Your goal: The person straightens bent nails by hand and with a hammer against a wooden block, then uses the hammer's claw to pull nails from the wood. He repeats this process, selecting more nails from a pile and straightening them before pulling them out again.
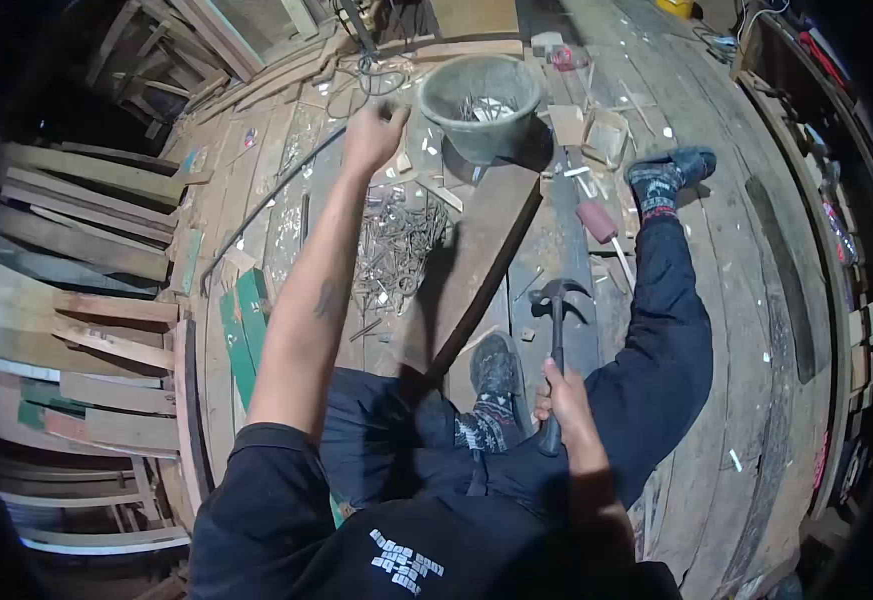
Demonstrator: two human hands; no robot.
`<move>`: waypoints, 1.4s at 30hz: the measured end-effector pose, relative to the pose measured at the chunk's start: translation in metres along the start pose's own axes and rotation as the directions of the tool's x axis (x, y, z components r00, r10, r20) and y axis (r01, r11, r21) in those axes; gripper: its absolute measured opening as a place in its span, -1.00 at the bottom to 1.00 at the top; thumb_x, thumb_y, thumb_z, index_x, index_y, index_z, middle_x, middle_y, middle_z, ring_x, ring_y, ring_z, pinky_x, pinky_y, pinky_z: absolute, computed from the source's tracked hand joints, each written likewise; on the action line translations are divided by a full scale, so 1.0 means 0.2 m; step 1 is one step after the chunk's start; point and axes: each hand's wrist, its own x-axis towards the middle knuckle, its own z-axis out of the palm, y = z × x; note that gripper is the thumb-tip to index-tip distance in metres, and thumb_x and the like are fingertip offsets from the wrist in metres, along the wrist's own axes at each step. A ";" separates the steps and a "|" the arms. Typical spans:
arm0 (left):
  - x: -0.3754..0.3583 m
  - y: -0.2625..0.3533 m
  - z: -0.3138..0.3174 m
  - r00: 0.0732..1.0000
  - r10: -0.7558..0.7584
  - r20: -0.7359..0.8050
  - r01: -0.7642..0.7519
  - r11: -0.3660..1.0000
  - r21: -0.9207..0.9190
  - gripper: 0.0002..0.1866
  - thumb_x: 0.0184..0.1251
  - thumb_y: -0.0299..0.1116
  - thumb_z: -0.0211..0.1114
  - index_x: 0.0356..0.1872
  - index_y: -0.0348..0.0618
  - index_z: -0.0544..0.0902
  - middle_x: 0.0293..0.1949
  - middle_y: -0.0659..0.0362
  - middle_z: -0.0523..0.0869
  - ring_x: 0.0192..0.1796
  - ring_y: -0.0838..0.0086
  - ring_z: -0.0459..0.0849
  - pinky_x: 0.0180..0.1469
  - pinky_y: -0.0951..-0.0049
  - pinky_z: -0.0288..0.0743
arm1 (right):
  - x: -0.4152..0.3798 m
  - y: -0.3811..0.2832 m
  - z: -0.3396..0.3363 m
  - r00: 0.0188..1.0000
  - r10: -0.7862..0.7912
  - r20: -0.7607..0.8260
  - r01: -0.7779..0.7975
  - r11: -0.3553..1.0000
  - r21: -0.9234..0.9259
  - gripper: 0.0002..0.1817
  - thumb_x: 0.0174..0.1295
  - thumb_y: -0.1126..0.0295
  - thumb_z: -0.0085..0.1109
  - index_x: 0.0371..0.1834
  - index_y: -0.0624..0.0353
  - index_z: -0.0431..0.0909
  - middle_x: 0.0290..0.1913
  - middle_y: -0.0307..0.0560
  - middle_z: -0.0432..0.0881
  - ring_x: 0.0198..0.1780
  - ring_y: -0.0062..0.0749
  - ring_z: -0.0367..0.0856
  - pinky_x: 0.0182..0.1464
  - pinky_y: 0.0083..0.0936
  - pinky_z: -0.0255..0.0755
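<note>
I sit on a plank floor with my legs stretched out. My right hand [560,398] is closed around the handle of a claw hammer [558,305], whose head points away from me over my thigh. My left hand [375,135] reaches far forward beside a grey bucket [479,92] that holds nails; its fingers look curled, and whether they hold anything is unclear. Between my arm and a long brown board [477,260] lies a pile of loose nails [397,245].
Stacked timber and planks [77,230] fill the left side. Green strips [242,330] lie by my left arm. A small wooden box [607,135] and a reddish block [597,221] lie near my right foot [669,175]. Shelving runs along the right edge.
</note>
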 end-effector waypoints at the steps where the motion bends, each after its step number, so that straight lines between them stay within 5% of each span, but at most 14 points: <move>1: -0.09 -0.13 0.01 0.997 0.017 0.071 -0.018 1.000 0.009 -0.53 0.41 0.01 0.34 -0.08 -0.29 0.76 -0.25 -0.06 0.82 -0.18 0.30 0.79 -0.06 0.30 0.59 | 0.02 0.00 -0.01 1.000 0.003 0.008 -0.003 1.000 -0.002 -0.72 0.57 0.13 0.03 -0.23 0.05 0.33 -0.51 -0.30 0.32 -0.61 -0.63 0.29 -0.63 -0.56 0.25; 7: -0.87 -0.94 -0.03 0.870 -0.272 0.411 0.243 0.962 0.122 -0.62 0.47 -0.13 0.30 -0.05 -0.30 0.75 -0.43 0.04 0.74 -0.39 0.45 0.63 -0.20 0.29 0.55 | 0.08 0.01 -0.02 0.995 0.086 -0.058 -0.085 0.996 0.012 -0.74 0.54 0.14 0.10 -0.19 0.07 0.38 -0.53 -0.36 0.26 -0.62 -0.67 0.24 -0.62 -0.61 0.17; 9: -1.09 -0.98 -0.11 0.846 -0.313 0.432 0.256 0.949 0.187 -0.63 0.46 -0.15 0.30 -0.08 -0.32 0.76 -0.37 -0.02 0.78 -0.35 0.35 0.72 -0.18 0.27 0.58 | 0.14 0.06 -0.05 0.995 0.086 -0.054 -0.084 0.996 0.035 -0.73 0.53 0.13 0.10 -0.20 0.09 0.40 -0.55 -0.39 0.24 -0.62 -0.69 0.22 -0.63 -0.61 0.14; 11: -1.23 -1.04 -0.14 0.781 -0.493 0.383 0.378 0.862 0.338 -0.61 0.38 -0.10 0.32 -0.07 -0.25 0.78 -0.11 -0.18 0.79 -0.01 0.03 0.79 0.08 0.18 0.61 | 0.13 0.03 -0.02 0.996 0.078 -0.051 -0.079 0.997 -0.022 -0.75 0.55 0.19 0.07 -0.23 0.05 0.32 -0.51 -0.32 0.35 -0.62 -0.64 0.28 -0.62 -0.56 0.23; 12: -1.36 -1.26 -0.07 0.815 -0.469 0.339 0.392 0.878 0.273 -0.61 0.37 -0.11 0.32 -0.04 -0.24 0.77 -0.09 -0.19 0.78 0.00 -0.03 0.77 0.10 0.14 0.60 | 0.12 0.01 0.01 0.995 0.079 -0.063 -0.082 0.995 -0.051 -0.76 0.55 0.19 0.06 -0.22 0.05 0.32 -0.51 -0.32 0.35 -0.62 -0.64 0.28 -0.63 -0.56 0.22; 15: -1.47 -1.27 -0.01 0.747 -0.565 0.350 0.498 0.825 0.269 -0.61 0.37 -0.11 0.32 -0.01 -0.23 0.75 -0.08 -0.20 0.78 0.01 -0.03 0.77 0.11 0.12 0.59 | 0.12 0.01 0.08 0.993 0.069 -0.098 -0.082 0.988 -0.133 -0.76 0.56 0.19 0.05 -0.23 0.05 0.31 -0.52 -0.33 0.34 -0.63 -0.65 0.28 -0.63 -0.57 0.22; 20: -1.35 -1.11 0.16 0.953 -0.234 0.191 0.201 0.963 0.178 -0.62 0.26 -0.36 0.33 0.12 -0.08 0.70 0.13 -0.03 0.69 0.22 0.02 0.61 0.27 0.09 0.49 | 0.14 0.00 0.15 0.985 0.052 -0.163 -0.089 0.970 -0.225 -0.75 0.59 0.18 0.01 -0.23 0.03 0.30 -0.53 -0.33 0.33 -0.64 -0.64 0.28 -0.65 -0.57 0.21; 21: -1.35 -1.11 0.21 0.950 -0.249 0.190 0.217 0.961 0.171 -0.62 0.26 -0.36 0.33 0.12 -0.08 0.70 0.13 -0.03 0.69 0.22 0.02 0.61 0.27 0.09 0.49 | 0.15 0.00 0.16 0.984 0.057 -0.169 -0.097 0.966 -0.240 -0.75 0.59 0.18 0.01 -0.23 0.03 0.30 -0.53 -0.33 0.33 -0.64 -0.64 0.28 -0.65 -0.57 0.21; 23: -1.32 -1.05 0.24 0.957 -0.015 0.290 -0.034 0.986 0.164 -0.51 0.18 -0.50 0.29 0.20 -0.03 0.67 0.21 0.07 0.65 0.31 0.07 0.54 0.33 0.06 0.44 | 0.16 -0.01 0.17 0.980 0.055 -0.192 -0.100 0.966 -0.237 -0.75 0.58 0.17 0.01 -0.23 0.03 0.30 -0.53 -0.32 0.33 -0.64 -0.65 0.27 -0.65 -0.58 0.19; 31: -1.33 -1.11 0.26 0.941 -0.120 0.316 0.062 0.980 0.187 -0.47 0.06 -0.62 0.24 0.14 -0.03 0.71 0.23 0.06 0.64 0.22 0.04 0.60 0.24 0.00 0.49 | 0.20 0.02 0.14 0.979 0.065 -0.193 -0.108 0.970 -0.218 -0.77 0.57 0.17 0.04 -0.21 0.01 0.31 -0.53 -0.33 0.35 -0.64 -0.65 0.27 -0.66 -0.58 0.19; 36: -1.33 -1.14 0.23 0.938 -0.096 0.335 -0.035 0.930 0.365 -0.71 0.24 -0.26 0.43 -0.02 0.02 0.78 0.04 0.07 0.66 0.18 0.10 0.56 0.20 0.07 0.50 | 0.19 0.00 0.16 0.980 0.051 -0.192 -0.092 0.972 -0.214 -0.77 0.57 0.18 0.04 -0.19 0.02 0.31 -0.53 -0.33 0.35 -0.64 -0.65 0.27 -0.64 -0.58 0.20; 42: -1.28 -1.15 0.18 0.908 -0.182 0.377 0.048 0.939 0.339 -0.72 0.27 -0.18 0.41 -0.04 -0.02 0.79 0.04 0.05 0.71 0.16 0.06 0.60 0.18 0.06 0.52 | 0.19 0.00 0.15 0.982 0.053 -0.181 -0.092 0.973 -0.213 -0.76 0.57 0.17 0.03 -0.21 0.03 0.30 -0.53 -0.31 0.36 -0.64 -0.62 0.29 -0.64 -0.55 0.22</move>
